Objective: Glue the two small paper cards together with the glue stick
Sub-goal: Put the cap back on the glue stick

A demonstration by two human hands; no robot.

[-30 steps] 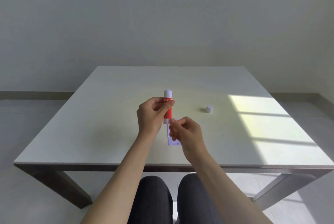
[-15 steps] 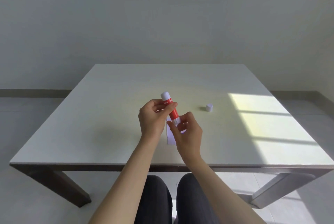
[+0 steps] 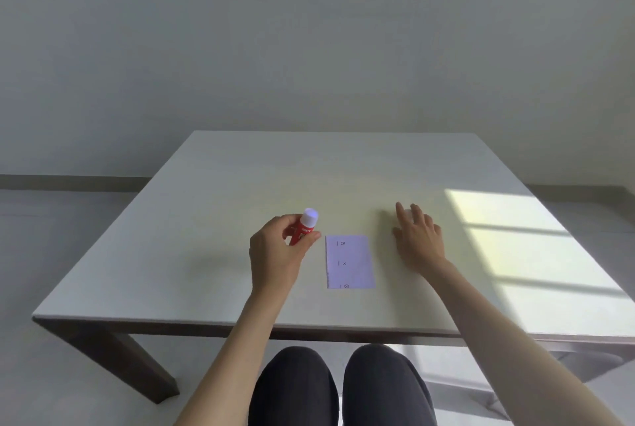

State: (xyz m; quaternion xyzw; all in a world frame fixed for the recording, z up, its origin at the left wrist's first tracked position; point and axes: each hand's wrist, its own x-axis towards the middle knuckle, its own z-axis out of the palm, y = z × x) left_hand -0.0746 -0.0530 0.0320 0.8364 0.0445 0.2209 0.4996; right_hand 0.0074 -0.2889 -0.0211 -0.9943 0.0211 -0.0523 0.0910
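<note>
A small white paper card (image 3: 354, 264) with faint printed marks lies flat on the table (image 3: 192, 253) in front of me; I see only one card face, and cannot tell whether a second lies under it. My left hand (image 3: 275, 253) is left of the card and grips a red glue stick (image 3: 305, 224), whose white end points up and away. My right hand (image 3: 417, 240) is right of the card, low over the table with fingers spread. A pale spot shows between its fingertips where the small white cap stood; the cap itself is mostly hidden.
The table is white with dark legs and stands before a plain wall. A bright patch of window light (image 3: 515, 236) falls on its right side. My knees (image 3: 336, 388) show under the near edge.
Both hands were together on the glue stick above the card. Now they have parted: the left hand moved left with the stick, the right hand let go and reached right to the cap's spot, uncovering the card.
</note>
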